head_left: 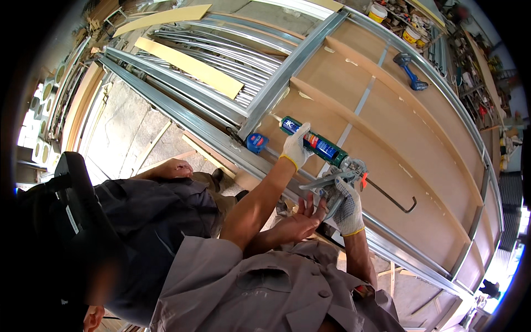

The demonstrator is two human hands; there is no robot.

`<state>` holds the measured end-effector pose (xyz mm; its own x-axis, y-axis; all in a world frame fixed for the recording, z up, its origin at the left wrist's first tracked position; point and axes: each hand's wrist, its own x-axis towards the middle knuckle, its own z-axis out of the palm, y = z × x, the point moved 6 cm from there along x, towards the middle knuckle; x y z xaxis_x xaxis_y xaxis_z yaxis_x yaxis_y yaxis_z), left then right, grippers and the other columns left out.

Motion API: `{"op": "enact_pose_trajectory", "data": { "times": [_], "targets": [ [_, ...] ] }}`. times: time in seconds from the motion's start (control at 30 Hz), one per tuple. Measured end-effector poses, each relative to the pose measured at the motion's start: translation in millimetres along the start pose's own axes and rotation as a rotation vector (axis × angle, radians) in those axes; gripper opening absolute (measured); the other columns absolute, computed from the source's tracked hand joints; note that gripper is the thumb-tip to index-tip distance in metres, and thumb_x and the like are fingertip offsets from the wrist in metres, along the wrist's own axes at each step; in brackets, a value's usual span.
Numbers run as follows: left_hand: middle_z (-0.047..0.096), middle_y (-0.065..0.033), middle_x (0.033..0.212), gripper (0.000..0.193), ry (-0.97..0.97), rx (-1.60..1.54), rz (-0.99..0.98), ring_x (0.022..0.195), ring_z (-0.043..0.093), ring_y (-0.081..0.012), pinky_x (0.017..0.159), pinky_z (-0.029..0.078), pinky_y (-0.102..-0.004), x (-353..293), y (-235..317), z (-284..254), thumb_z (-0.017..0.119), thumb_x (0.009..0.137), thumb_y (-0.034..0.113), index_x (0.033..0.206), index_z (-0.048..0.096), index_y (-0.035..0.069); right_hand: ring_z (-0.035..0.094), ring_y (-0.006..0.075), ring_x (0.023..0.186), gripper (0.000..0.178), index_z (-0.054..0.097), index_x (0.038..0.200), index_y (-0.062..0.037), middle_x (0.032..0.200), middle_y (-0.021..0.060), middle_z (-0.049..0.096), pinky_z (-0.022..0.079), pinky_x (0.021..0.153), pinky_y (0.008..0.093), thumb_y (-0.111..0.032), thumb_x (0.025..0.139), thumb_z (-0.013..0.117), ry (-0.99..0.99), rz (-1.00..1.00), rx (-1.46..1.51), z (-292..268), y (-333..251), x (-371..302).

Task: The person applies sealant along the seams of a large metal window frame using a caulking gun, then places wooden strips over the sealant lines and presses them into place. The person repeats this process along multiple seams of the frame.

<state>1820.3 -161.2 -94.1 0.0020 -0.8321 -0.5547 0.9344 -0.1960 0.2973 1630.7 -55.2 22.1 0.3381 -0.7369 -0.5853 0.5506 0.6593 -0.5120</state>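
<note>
A caulking gun loaded with a green and blue sealant cartridge lies slantwise over the panel's near edge, its nozzle pointing to the upper left. My left hand, in a white glove, is wrapped round the cartridge near its front. At the rear, my gloved right hand grips the gun by its handle end, beside an orange tab. A co-worker's bare hand reaches from the left to the gun's trigger area; the exact contact is hidden. The bent pull rod sticks out to the right.
A blue tape measure sits on the metal frame left of my left hand. Beyond lies a ribbed brown panel with a blue power drill. Metal rods and yellow strips lie far left. A co-worker stands close at left.
</note>
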Motion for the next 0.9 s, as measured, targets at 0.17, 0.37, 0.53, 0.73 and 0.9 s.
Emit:
{"op": "enact_pose_trajectory", "data": {
  "times": [0.17, 0.37, 0.53, 0.73, 0.9],
  "targets": [
    [0.065, -0.0061, 0.1, 0.03, 0.007, 0.262, 0.07, 0.089, 0.07, -0.0225, 0.076, 0.063, -0.0442, -36, -9, 35, 0.08, 0.096, 0.031, 0.111, 0.061, 0.012, 0.071, 0.0262, 0.106, 0.042, 0.059, 0.142, -0.0038, 0.123, 0.0127, 0.072, 0.061, 0.089, 0.0389, -0.014, 0.102, 0.067, 0.02, -0.023, 0.086, -37, 8, -20],
    [0.065, -0.0039, 0.104, 0.044, 0.114, 0.414, 0.29, 0.096, 0.066, -0.016, 0.081, 0.059, -0.0403, -85, 0, 75, 0.083, 0.093, 0.034, 0.119, 0.056, 0.011, 0.069, 0.0255, 0.116, 0.047, 0.05, 0.15, -0.0054, 0.132, 0.0113, 0.068, 0.06, 0.099, 0.0393, -0.013, 0.106, 0.063, -0.057, -0.058, 0.112, -43, 4, -40],
    [0.065, -0.0013, 0.105, 0.031, 0.029, 0.36, 0.497, 0.095, 0.066, -0.0136, 0.083, 0.057, -0.0367, -104, 34, 81, 0.08, 0.096, 0.029, 0.115, 0.061, 0.012, 0.07, 0.0222, 0.106, 0.035, 0.064, 0.134, -0.0062, 0.122, 0.0072, 0.073, 0.058, 0.098, 0.0348, -0.028, 0.106, 0.067, -0.098, 0.049, 0.162, -59, 9, -27],
    [0.069, -0.0045, 0.112, 0.034, 0.147, 0.306, 0.642, 0.099, 0.071, -0.0195, 0.081, 0.06, -0.0371, -147, 106, 66, 0.079, 0.096, 0.03, 0.119, 0.064, 0.01, 0.061, 0.0076, 0.102, 0.044, 0.059, 0.14, -0.0087, 0.121, -0.0006, 0.066, 0.055, 0.09, 0.0273, -0.04, 0.109, 0.062, -0.277, 0.071, -0.112, -23, 20, -3],
    [0.071, -0.0048, 0.112, 0.029, 0.057, 0.237, 0.653, 0.1, 0.071, -0.0213, 0.082, 0.062, -0.0393, -148, 173, 38, 0.076, 0.099, 0.026, 0.121, 0.066, 0.01, 0.053, 0.0064, 0.096, 0.042, 0.061, 0.125, -0.0068, 0.106, -0.0024, 0.061, 0.049, 0.083, 0.026, -0.046, 0.109, 0.06, -0.426, -0.006, -0.506, 35, 41, 24]
  ]
}}
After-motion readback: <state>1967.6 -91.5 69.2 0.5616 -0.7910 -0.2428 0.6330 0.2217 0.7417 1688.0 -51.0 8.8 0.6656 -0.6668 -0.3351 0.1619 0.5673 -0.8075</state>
